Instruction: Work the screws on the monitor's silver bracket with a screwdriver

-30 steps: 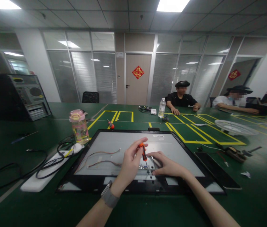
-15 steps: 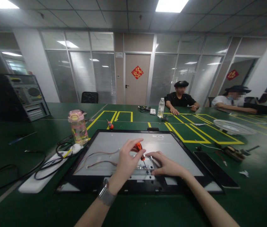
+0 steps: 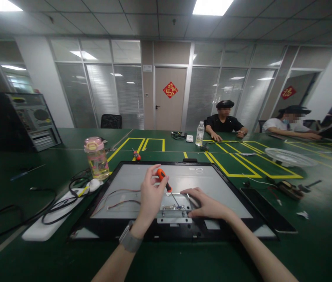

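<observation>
My left hand [image 3: 151, 194] grips an orange and black screwdriver [image 3: 164, 179] by its handle, between thumb and fingers. The screwdriver leans to the left, its shaft reaching down to a metal bracket [image 3: 174, 220]. That bracket sits near the front edge of a flat display panel [image 3: 224, 196] with a grey back and black frame, lying on the table. Thumb and fingers of my right hand [image 3: 202, 204] are curled around the bracket's right side, holding it. Thin cables [image 3: 121, 202] run over the panel left of the bracket.
Left of the panel stand a pink-lidded bottle [image 3: 97, 160] and a white power strip [image 3: 44, 227] with black cords. A black phone-like slab [image 3: 267, 209] lies at the right. A computer case [image 3: 16, 121] is far left. Co-workers sit across the table [image 3: 183, 258], behind a water bottle [image 3: 200, 134].
My left hand has moved left with the screwdriver's handle, which now tilts further left, while the tip stays near the bracket. More of the bracket shows. My right hand has stayed in place.
</observation>
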A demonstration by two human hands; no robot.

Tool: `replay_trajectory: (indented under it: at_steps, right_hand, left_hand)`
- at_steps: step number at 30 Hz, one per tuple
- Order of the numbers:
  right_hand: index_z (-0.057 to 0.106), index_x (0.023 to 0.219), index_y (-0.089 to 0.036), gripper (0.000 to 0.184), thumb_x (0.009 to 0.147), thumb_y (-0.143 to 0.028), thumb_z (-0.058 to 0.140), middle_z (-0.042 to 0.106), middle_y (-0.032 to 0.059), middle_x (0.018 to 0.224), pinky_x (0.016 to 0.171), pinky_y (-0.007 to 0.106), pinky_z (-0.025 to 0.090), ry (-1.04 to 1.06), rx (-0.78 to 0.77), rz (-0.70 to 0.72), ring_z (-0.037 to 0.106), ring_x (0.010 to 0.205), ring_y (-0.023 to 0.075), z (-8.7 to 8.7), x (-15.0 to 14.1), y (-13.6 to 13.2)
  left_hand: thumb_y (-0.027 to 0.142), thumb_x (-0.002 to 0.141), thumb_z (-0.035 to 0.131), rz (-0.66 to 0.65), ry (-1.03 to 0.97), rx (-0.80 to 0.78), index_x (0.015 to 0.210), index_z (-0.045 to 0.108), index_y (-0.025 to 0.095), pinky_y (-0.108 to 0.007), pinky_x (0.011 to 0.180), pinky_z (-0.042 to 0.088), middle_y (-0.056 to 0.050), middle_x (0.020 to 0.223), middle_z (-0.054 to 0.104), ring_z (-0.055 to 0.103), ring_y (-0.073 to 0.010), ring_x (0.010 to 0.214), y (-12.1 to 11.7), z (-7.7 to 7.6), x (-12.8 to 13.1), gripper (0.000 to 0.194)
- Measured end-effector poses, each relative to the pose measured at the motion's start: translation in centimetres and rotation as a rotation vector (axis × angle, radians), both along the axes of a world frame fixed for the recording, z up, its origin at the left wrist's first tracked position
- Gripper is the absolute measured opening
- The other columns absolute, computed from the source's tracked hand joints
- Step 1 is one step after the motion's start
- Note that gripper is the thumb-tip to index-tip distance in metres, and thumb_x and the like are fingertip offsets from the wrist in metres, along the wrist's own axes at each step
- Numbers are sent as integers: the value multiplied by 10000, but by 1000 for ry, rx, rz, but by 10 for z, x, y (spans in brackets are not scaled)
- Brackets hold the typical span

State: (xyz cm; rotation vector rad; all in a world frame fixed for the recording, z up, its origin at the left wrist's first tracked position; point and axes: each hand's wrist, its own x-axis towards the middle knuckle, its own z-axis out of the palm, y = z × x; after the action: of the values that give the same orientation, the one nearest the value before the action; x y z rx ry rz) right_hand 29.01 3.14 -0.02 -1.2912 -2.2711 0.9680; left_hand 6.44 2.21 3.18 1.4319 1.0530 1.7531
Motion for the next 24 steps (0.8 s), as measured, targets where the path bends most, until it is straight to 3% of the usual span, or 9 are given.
replay_trajectory:
  at_steps: [3,8,16,24]
  right_hand:
    - [474,1357,-244,751,666,-346,753,488,73,1251,1102,408,316,-1,3,9,459,1206,277,0,0,0]
    - [471,1360,-228,762,666,-356,757,475,83,1266,1111,406,307,-3,-2,8,458,1210,276,1,0,0]
    - [468,1360,-232,764,663,-345,759,471,81,1260,1116,403,305,-9,-9,2,455,1221,272,1,1,0]
    - [468,1361,-253,755,673,-348,765,475,70,1237,1109,403,316,-5,2,1,473,1197,268,-2,2,1]
  left_hand:
    - [282,762,685,140,62,39,1037,584,185,-241,587,540,4,843,584,609,-118,641,5,2,-10,308]
    - [234,757,700,310,267,167,1032,640,195,-243,632,491,-4,836,590,557,-121,653,7,3,-17,284]
    - [212,776,688,332,400,228,1041,641,223,-248,619,490,10,833,576,538,-125,631,-1,2,-9,269]
    - [194,773,697,332,411,225,1037,638,218,-241,595,487,14,822,562,541,-124,622,-3,4,-9,271]
